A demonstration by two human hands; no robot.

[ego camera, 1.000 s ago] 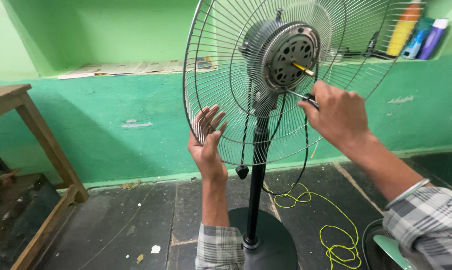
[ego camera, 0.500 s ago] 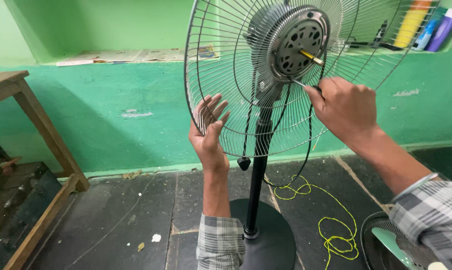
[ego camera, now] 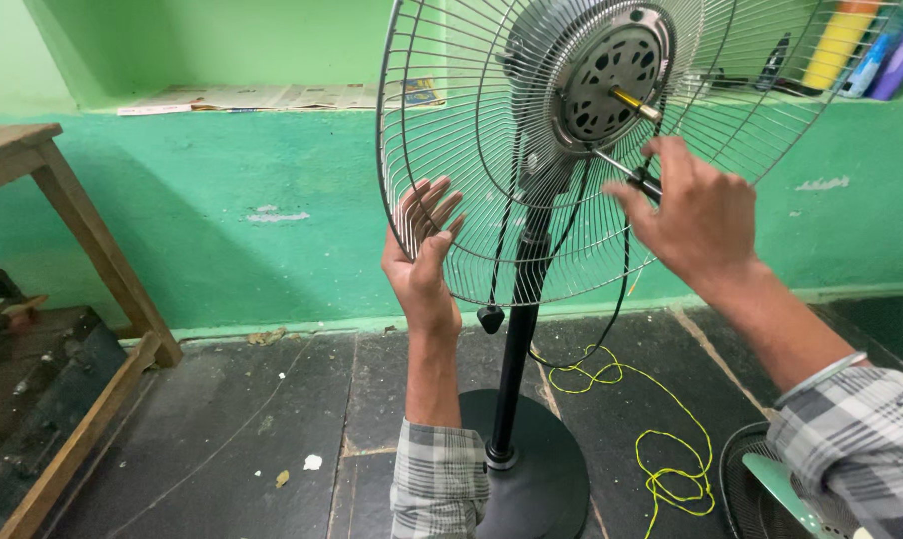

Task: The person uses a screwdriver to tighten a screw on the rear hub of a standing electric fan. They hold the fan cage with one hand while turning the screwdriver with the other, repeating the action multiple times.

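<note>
Two hands worked at one pedestal fan. Nearest, the left hand (ego camera: 423,262) lay open, palm and spread fingers pressed flat against the lower left of the rear wire guard (ego camera: 451,150). The right hand (ego camera: 699,215) was closed around a screwdriver (ego camera: 626,172), whose black handle barely showed past the fingers; its thin metal shaft ran up and to the left, tip toward the round motor housing (ego camera: 611,75).

The fan faced the camera with its blades off: one brass-coloured motor shaft (ego camera: 636,104) stuck out toward the viewer, angled down to the right. One black pole (ego camera: 516,349) stood upright on one round black base (ego camera: 531,469), whose near edge was cut off below. One black cord hung behind the guard, and one yellow string (ego camera: 661,449) lay looped on the dark floor.

At the lower right, a second guard with a green blade (ego camera: 771,484) was largely cropped. Farther left stood one wooden table (ego camera: 62,190), partly out of view. On the green wall's ledge lay newspapers (ego camera: 272,97), and three coloured bottles (ego camera: 866,45) were cut off at the top.
</note>
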